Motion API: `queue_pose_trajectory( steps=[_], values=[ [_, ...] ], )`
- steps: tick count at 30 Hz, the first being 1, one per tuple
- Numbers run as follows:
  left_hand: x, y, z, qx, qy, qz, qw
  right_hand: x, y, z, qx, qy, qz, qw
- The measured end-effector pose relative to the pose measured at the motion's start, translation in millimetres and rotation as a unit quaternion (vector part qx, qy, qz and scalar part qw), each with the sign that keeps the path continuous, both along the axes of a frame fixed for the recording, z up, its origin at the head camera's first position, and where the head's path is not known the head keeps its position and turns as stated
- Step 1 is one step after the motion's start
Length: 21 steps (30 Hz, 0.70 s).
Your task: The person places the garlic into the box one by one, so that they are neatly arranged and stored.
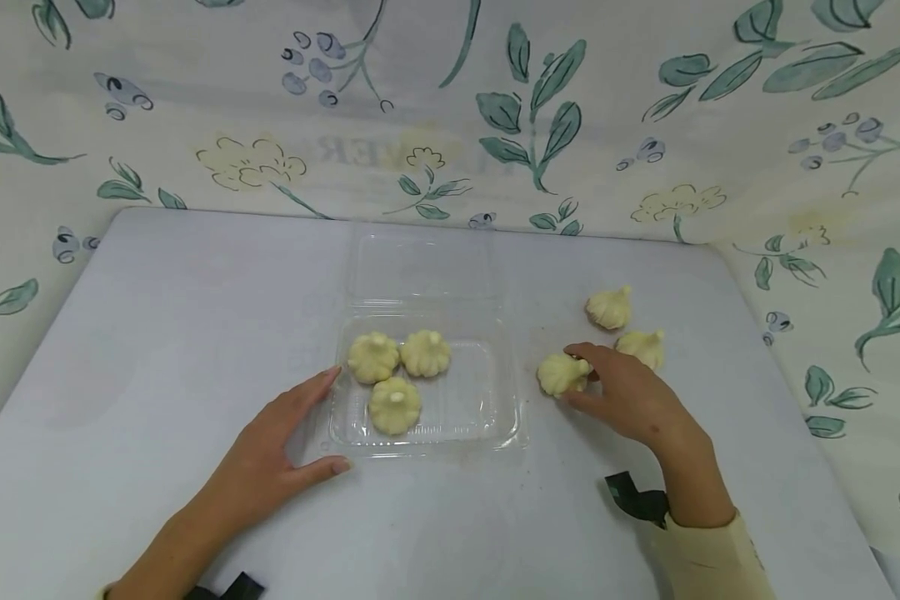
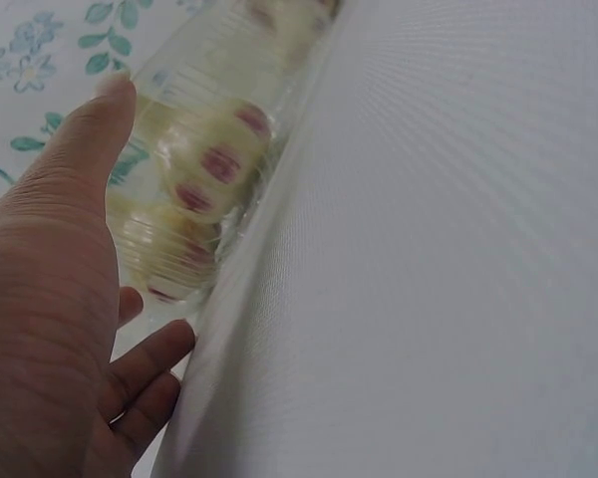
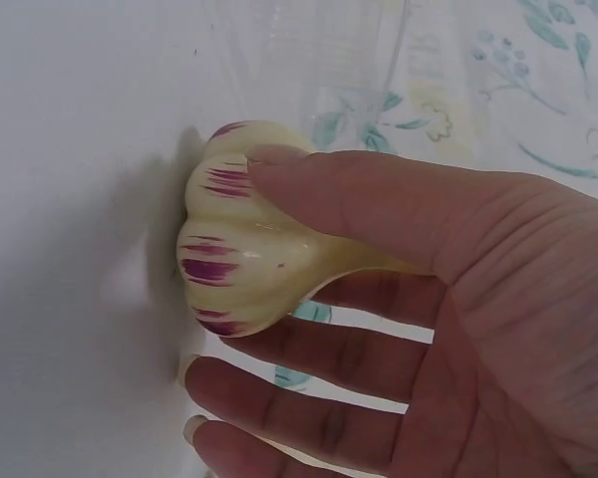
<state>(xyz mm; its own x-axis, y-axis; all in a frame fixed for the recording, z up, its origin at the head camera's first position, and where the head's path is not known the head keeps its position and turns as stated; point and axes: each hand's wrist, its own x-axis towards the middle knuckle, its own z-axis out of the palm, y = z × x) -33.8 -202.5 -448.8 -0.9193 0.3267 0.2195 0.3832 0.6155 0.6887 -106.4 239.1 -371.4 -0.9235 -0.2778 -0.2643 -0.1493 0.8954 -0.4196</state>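
Thumb and fingers of the right hand (image 1: 633,396) pinch a pale garlic bulb (image 1: 558,375) to the right of a clear plastic clamshell box (image 1: 483,396). Seen from the right wrist, this garlic bulb (image 3: 244,249) has purple streaks, with the thumb on one side and fingers on the other. Three more garlic bulbs (image 1: 394,406) sit in the left part of the box. At the box's left side is the left hand (image 1: 270,450), thumb and fingers spread, fingertips right at its edge. The left wrist view shows purple-marked bulbs (image 2: 219,159) through the clear wall.
Two other garlic bulbs lie on the white table (image 1: 195,333), one farther back (image 1: 609,308) and one partly behind the right hand (image 1: 645,346). The box's transparent lid (image 1: 423,267) lies folded back. Floral cloth (image 1: 435,108) hangs behind and beside the table.
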Motion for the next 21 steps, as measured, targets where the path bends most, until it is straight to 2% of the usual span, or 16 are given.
queue_pose_trajectory(
  steps=[6,14,21],
  values=[
    [0.5,-0.1,0.5,0.001,0.0,0.001,1.0,-0.5,-4.1,-6.8,0.005,0.006,0.003,1.0],
    [0.7,0.7,2.2,0.0,-0.009,0.002,1.0,-0.1,-5.7,-6.2,0.015,0.011,0.004,1.0],
    [-0.2,1.4,1.4,-0.002,0.009,-0.002,1.0,-0.5,-6.8,-4.3,0.021,-0.002,-0.01,1.0]
  ],
)
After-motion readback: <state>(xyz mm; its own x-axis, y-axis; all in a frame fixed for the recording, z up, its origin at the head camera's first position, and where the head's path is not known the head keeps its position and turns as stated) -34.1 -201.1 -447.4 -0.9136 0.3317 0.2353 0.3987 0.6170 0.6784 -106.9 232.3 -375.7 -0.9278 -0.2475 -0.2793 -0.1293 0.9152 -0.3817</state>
